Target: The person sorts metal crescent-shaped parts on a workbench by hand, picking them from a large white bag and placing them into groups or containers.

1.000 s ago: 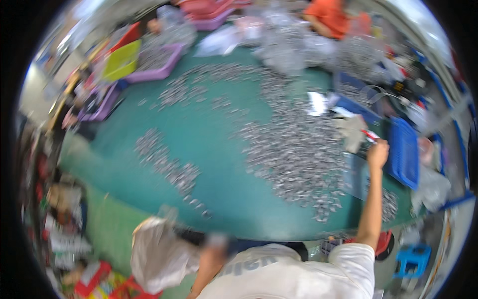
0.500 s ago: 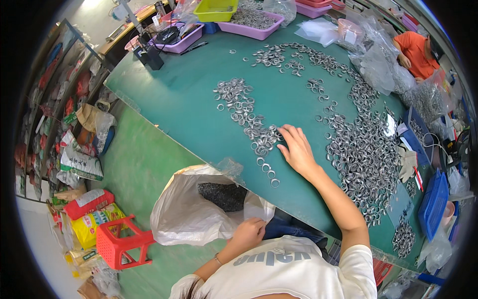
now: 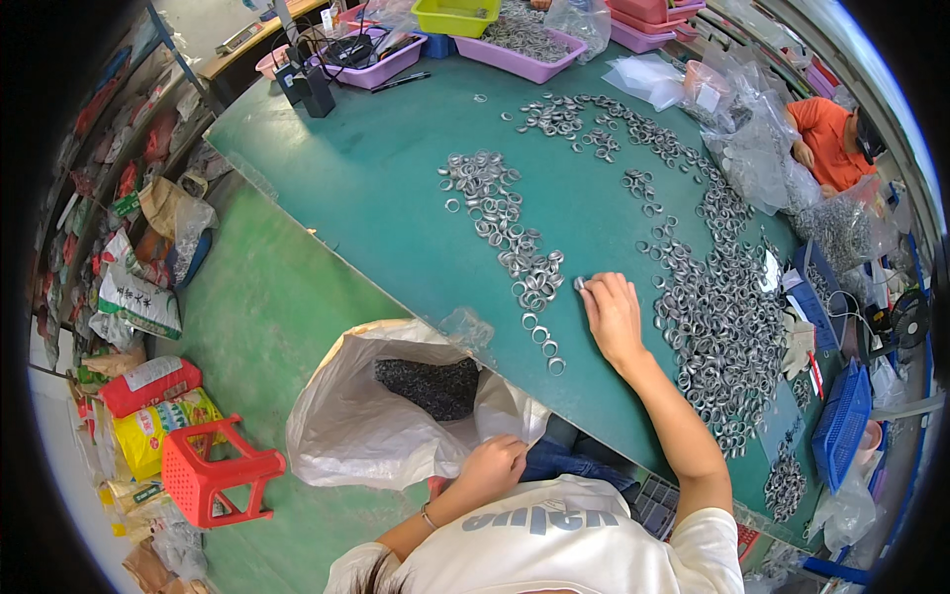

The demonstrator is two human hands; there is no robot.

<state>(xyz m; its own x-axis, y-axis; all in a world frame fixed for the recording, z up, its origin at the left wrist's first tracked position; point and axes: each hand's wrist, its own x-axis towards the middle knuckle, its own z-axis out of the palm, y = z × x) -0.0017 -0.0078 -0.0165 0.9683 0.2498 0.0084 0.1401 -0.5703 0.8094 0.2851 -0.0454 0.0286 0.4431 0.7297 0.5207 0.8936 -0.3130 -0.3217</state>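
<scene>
At the near edge of the green table, my left hand [image 3: 495, 467] is closed on the rim of a wide white woven sack [image 3: 332, 436]. Inside the sack lies a dark, grainy heap [image 3: 430, 388], too small in detail to name. My right hand [image 3: 616, 317] is over the tabletop with its fingers drawn together, a single grey metal ring [image 3: 580, 283] at the tips of thumb and forefinger. To its left runs a strip of similar loose rings [image 3: 505, 223], trailing toward the sack. A much larger heap of rings [image 3: 722, 337] spreads to its right.
Purple tray [image 3: 520, 61] and yellow-green tray [image 3: 455, 18] stand at the far edge. Plastic bags [image 3: 757, 148] and a blue basket [image 3: 841, 411] line the right side, near a co-worker in an orange shirt [image 3: 831, 139]. A red stool [image 3: 218, 470] is on the floor at left.
My right hand has moved away from the strip of rings, a little right and nearer, with one ring now at its fingertips. My left hand stays at the sack's rim. The view has shifted slightly.
</scene>
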